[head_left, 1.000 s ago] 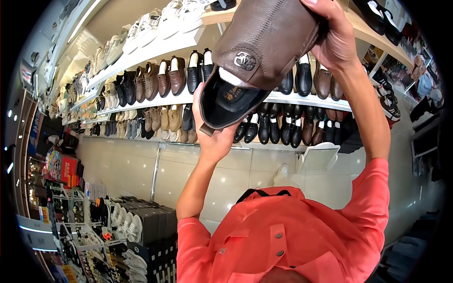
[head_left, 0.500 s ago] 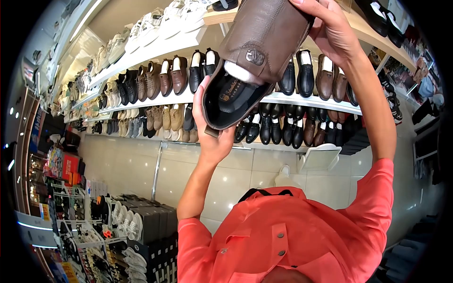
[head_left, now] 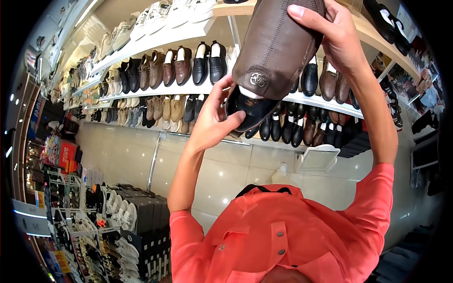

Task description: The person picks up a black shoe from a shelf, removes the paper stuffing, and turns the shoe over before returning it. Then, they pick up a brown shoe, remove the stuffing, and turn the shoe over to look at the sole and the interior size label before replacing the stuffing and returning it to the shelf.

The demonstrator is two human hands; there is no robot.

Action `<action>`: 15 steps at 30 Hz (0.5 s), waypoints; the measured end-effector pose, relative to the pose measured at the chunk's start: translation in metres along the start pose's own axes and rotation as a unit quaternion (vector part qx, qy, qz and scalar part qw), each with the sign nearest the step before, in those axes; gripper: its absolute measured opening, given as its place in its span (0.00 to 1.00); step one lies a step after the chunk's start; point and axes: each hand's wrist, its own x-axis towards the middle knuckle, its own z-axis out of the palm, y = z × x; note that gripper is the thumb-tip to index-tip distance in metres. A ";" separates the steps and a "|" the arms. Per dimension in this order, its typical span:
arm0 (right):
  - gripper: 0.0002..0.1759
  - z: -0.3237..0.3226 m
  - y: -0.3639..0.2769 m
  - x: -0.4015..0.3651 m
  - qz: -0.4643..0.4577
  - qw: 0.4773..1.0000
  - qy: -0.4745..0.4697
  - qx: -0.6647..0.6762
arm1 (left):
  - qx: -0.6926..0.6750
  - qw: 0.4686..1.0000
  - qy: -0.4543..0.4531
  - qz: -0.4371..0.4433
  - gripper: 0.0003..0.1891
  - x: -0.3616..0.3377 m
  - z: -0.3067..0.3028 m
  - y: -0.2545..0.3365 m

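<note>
A brown leather shoe (head_left: 278, 45) is held up between my hands at the top middle, toe end up, with a round emblem near its opening and white stuffing inside. My left hand (head_left: 216, 115) grips the heel end, its thumb over the rim on the dark insole and its fingers behind the side. My right hand (head_left: 332, 35) clasps the front part from the right, thumb lying on the upper and the other fingers mostly hidden behind it.
Behind the shoe, a white shelf (head_left: 188, 88) bears rows of brown and black shoes. White sneakers (head_left: 158, 16) line the shelf above. A small floor mirror (head_left: 318, 158) stands below. Dark boxes (head_left: 148, 210) and racks of shoes are at the lower left.
The shoe has shifted slightly right and turned more upright. My left thumb has come over the heel rim onto the insole, where it was outside before.
</note>
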 end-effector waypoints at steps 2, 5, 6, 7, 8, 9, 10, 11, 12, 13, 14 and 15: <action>0.27 0.006 0.000 -0.002 -0.005 0.999 -0.027 0.029 | 0.140 0.989 0.011 -0.043 0.33 0.004 0.007 0.009; 0.27 0.016 -0.006 -0.002 -0.034 0.998 -0.022 -0.054 | 0.129 0.989 0.025 -0.067 0.24 0.013 0.006 0.006; 0.27 0.016 0.001 -0.001 -0.032 0.998 -0.024 -0.051 | 0.125 0.989 0.034 -0.075 0.23 0.015 0.006 0.006; 0.27 0.013 0.013 0.004 -0.061 0.997 -0.017 -0.052 | 0.143 0.988 0.043 -0.050 0.22 0.015 0.005 0.003; 0.27 0.016 0.015 0.004 -0.088 0.995 -0.008 -0.054 | 0.143 0.988 0.040 -0.052 0.22 0.016 0.002 -0.004; 0.27 0.021 0.003 -0.007 -0.058 0.993 0.015 -0.097 | 0.136 0.989 0.036 -0.053 0.22 0.018 -0.001 -0.012; 0.27 0.019 0.007 -0.006 -0.054 0.994 0.018 -0.098 | 0.129 0.990 0.031 -0.054 0.21 0.019 -0.002 -0.017; 0.27 0.016 0.015 -0.001 -0.062 0.991 0.009 -0.119 | 0.112 0.990 0.049 -0.067 0.21 0.020 0.001 -0.014; 0.27 0.015 0.019 0.002 -0.071 0.988 0.000 -0.140 | 0.113 0.990 0.047 -0.069 0.21 0.020 0.001 -0.015; 0.27 0.015 0.023 0.001 -0.034 0.992 0.005 -0.118 | 0.109 0.990 0.048 -0.077 0.22 0.021 0.001 -0.015; 0.27 0.016 0.024 0.000 -0.034 0.992 0.006 -0.118 | 0.105 0.990 0.050 -0.084 0.22 0.022 0.002 -0.015; 0.26 0.017 0.025 0.000 -0.050 0.991 0.005 -0.127 | 0.114 0.989 0.051 -0.075 0.22 0.024 0.003 -0.017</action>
